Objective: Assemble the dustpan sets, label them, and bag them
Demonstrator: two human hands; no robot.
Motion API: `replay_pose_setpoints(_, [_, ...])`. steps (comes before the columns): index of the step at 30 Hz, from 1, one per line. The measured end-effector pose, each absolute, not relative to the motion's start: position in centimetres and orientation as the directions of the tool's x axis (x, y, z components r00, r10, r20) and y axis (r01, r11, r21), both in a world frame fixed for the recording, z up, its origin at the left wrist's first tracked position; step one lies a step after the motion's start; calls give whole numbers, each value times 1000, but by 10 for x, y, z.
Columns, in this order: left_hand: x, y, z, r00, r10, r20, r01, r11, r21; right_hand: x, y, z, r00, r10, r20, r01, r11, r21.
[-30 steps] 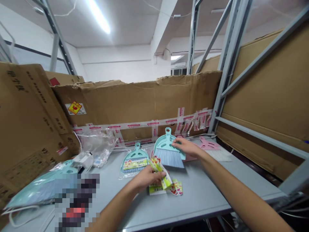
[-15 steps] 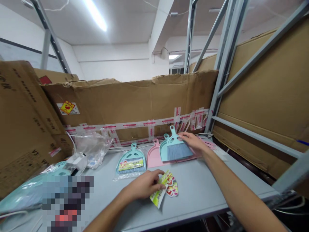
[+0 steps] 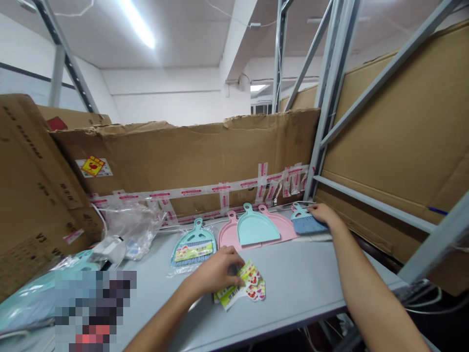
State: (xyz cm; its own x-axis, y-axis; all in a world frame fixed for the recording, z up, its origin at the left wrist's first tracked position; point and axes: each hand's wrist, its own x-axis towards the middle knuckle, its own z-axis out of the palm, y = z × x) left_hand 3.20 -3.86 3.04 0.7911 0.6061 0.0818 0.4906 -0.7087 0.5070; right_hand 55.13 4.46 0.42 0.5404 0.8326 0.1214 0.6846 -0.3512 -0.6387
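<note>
- Left hand (image 3: 222, 271): fingers curled at the cards (image 3: 254, 286), now lowered near the table's (image 3: 296, 283) front edge; cannot tell whether gripped.
- Blue dustpan (image 3: 258, 231), near back edge: uncovered, over pink dustpans (image 3: 227, 234).
- Right hand (image 3: 324, 215): clamped on blue brush (image 3: 308, 224), shifted toward back right corner; brush, dustpan now separated.

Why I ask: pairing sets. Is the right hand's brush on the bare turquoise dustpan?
No, the brush is at the right hand, right of that dustpan.

Ceiling tube (image 3: 137, 24): burned to white, and the tabletop (image 3: 293, 283) is lit from above.
Clear plastic (image 3: 135, 225): streaked with glare.
Shelf posts (image 3: 329, 73): slanted by wide-angle stretch.
Lower left: masked by a coarse pixel mosaic (image 3: 95, 313)!
</note>
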Motion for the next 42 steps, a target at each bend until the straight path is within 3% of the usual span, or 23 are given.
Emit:
replay_pose_setpoints(4, [18, -24, 32, 642, 705, 302, 563, -701, 438, 553, 47, -9, 567, 810, 148, 751, -435, -497])
replay_pose_setpoints(6, [-2, -9, 32, 512, 762, 396, 706, -636, 312, 551, 48, -11, 554, 813, 177, 782, -435, -446])
replay_pose_setpoints(8, [-27, 8, 29, 349, 823, 449, 872, -461, 166, 545, 48, -9, 532, 817, 222, 811, -417, -409])
replay_pose_setpoints(11, [-64, 30, 21, 86, 912, 401, 986, -134, 94, 525, 48, 0, 460, 797, 391, 879, -347, -328])
replay_pose_setpoints(15, [-88, 50, 12, 24, 976, 215, 981, -65, 184, 467, 48, 17, 218, 781, 586, 962, -70, -264])
replay_pose_setpoints(18, [-92, 60, 9, 25, 982, 190, 967, -72, 244, 408, 46, 28, 53, 787, 615, 927, 190, -324])
replay_pose_setpoints(22, [-102, 68, 12, 5, 985, 171, 939, -63, 338, 332, 43, 39, -108, 798, 593, 801, 424, -424])
replay_pose_setpoints(27, [-122, 67, 29, 4, 974, 226, 892, -105, 439, 257, 51, 50, -238, 863, 446, 571, 496, -654])
replay_pose_setpoints(30, [-119, 58, 41, 53, 961, 270, 851, -185, 492, 221, 67, 56, -230, 916, 328, 410, 397, -821])
replay_pose_setpoints(32, [-107, 50, 46, 118, 949, 294, 785, -270, 558, 203, 80, 58, -222, 954, 204, 276, 262, -925])
replay_pose_setpoints(35, [-84, 36, 48, 202, 938, 281, 555, -346, 757, 191, 95, 59, -275, 961, 23, 141, 64, -988])
replay_pose_setpoints(39, [-65, 25, 54, 130, 989, 65, 186, -89, 979, 198, 101, 56, -323, 945, -57, 73, -35, -997])
replay_pose_setpoints(42, [-61, 19, 63, 149, 988, -45, -300, 89, 950, 210, 99, 54, -251, 968, 4, -58, -11, -998])
